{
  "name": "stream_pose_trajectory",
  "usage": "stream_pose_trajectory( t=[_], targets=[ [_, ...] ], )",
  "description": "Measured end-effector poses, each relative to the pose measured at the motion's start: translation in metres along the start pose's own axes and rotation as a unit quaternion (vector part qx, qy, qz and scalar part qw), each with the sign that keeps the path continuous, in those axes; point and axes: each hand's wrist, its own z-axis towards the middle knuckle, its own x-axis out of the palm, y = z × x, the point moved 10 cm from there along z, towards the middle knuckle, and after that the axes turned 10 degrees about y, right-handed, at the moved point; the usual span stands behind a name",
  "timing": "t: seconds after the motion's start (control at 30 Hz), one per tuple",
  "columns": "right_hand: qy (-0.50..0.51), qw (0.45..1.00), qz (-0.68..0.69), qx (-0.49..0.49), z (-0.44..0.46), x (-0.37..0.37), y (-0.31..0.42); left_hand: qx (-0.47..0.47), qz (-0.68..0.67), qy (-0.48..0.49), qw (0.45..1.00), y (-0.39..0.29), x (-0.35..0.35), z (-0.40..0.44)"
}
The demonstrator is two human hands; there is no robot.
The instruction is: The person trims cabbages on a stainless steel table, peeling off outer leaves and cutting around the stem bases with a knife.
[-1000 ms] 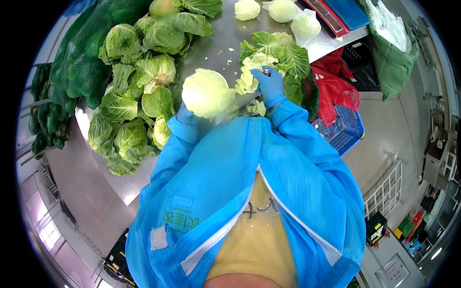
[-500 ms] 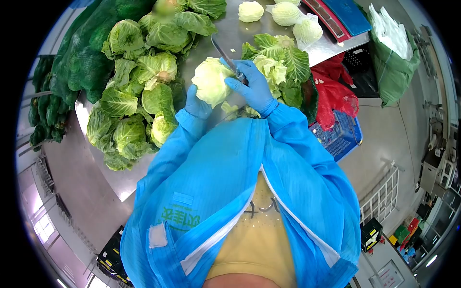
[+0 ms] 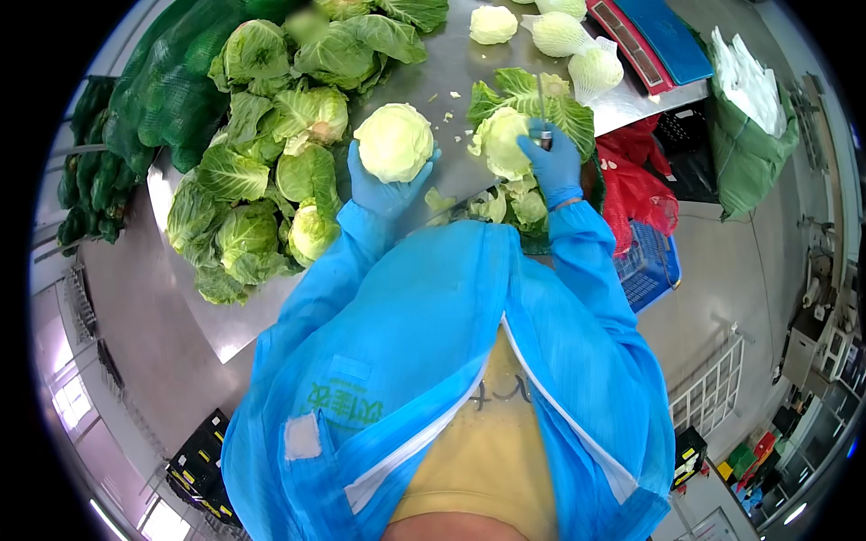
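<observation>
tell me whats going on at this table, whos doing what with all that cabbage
A person in blue gloves is handling cabbage at a metal table. Their left hand cups a pale cabbage head from below, while their right hand has a knife in its grip, beside some pale leaves. Leafy green cabbages are piled to the left, and pale heads in white netting lie at the far right.
</observation>
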Motion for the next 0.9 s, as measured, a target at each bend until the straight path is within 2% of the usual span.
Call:
stream_pose_trajectory(
  t=[0.03, 0.17, 0.2, 0.27, 0.3, 0.37, 0.4, 0.43, 0.47, 0.5, 0.57, 0.6, 0.63, 0.67, 0.7, 0.73, 0.77, 0.83, 0.87, 0.9],
  targets=[
    [-0.083, 0.968, -0.233, -0.041, -0.004, -0.016, 0.014, -0.004, -0.022, 0.002, 1.0, 0.002, 0.001, 0.0],
    [-0.128, 0.96, -0.232, -0.096, -0.014, -0.016, 0.019, 0.004, -0.062, -0.011, 0.998, 0.012, 0.009, 0.007],
    [-0.092, 0.985, -0.128, -0.07, -0.01, -0.005, 0.005, 0.004, -0.062, -0.011, 0.998, 0.014, 0.007, 0.009],
    [-0.018, 0.996, 0.085, -0.012, -0.001, 0.024, -0.03, 0.042, 0.024, -0.084, 0.995, 0.005, -0.011, 0.011],
    [-0.019, 0.996, 0.085, -0.012, -0.003, 0.027, -0.024, 0.041, 0.024, -0.083, 0.995, 0.007, -0.01, 0.012],
    [0.097, 0.935, 0.325, 0.1, -0.01, 0.066, -0.026, 0.018, 0.015, -0.061, 0.998, 0.015, 0.002, 0.013],
    [0.123, 0.911, 0.374, 0.121, -0.012, 0.077, -0.026, 0.018, 0.015, -0.06, 0.998, 0.017, 0.009, 0.013],
    [0.122, 0.911, 0.374, 0.12, -0.011, 0.08, -0.027, 0.014, 0.085, -0.127, 0.988, 0.015, 0.005, 0.008],
    [0.176, 0.858, 0.445, 0.185, -0.016, 0.1, -0.036, 0.009, 0.154, -0.191, 0.969, 0.01, -0.001, 0.004],
    [0.228, 0.792, 0.509, 0.248, -0.026, 0.12, -0.039, 0.009, 0.154, -0.19, 0.97, 0.008, -0.002, 0.003],
    [0.209, 0.785, 0.508, 0.286, -0.035, 0.131, -0.046, -0.005, 0.399, -0.087, 0.913, -0.006, 0.019, 0.006],
    [0.317, 0.707, 0.578, 0.257, -0.044, 0.151, -0.033, -0.005, 0.398, -0.087, 0.913, -0.009, 0.023, 0.006],
    [0.417, 0.612, 0.634, 0.222, -0.055, 0.159, 0.013, -0.012, 0.495, -0.034, 0.868, -0.01, 0.044, 0.013],
    [0.247, 0.692, 0.625, 0.263, -0.051, 0.16, 0.005, -0.018, 0.585, 0.02, 0.81, -0.01, 0.066, 0.018],
    [0.248, 0.692, 0.624, 0.264, -0.056, 0.162, 0.009, -0.025, 0.668, 0.073, 0.741, -0.008, 0.085, 0.021],
    [0.255, 0.716, 0.614, 0.212, -0.053, 0.158, 0.018, -0.059, 0.716, 0.063, 0.693, -0.01, 0.084, 0.022],
    [0.261, 0.738, 0.602, 0.158, -0.048, 0.153, 0.026, -0.058, 0.716, 0.064, 0.693, -0.009, 0.089, 0.023],
    [0.258, 0.742, 0.597, 0.161, -0.047, 0.151, 0.023, 0.119, 0.769, 0.039, 0.627, -0.031, 0.121, 0.016],
    [0.239, 0.705, 0.637, 0.198, -0.05, 0.154, 0.019, 0.162, 0.789, -0.02, 0.593, -0.043, 0.112, 0.005],
    [0.219, 0.666, 0.674, 0.233, -0.051, 0.157, 0.017, 0.165, 0.789, -0.019, 0.592, -0.036, 0.101, -0.001]
  ],
)
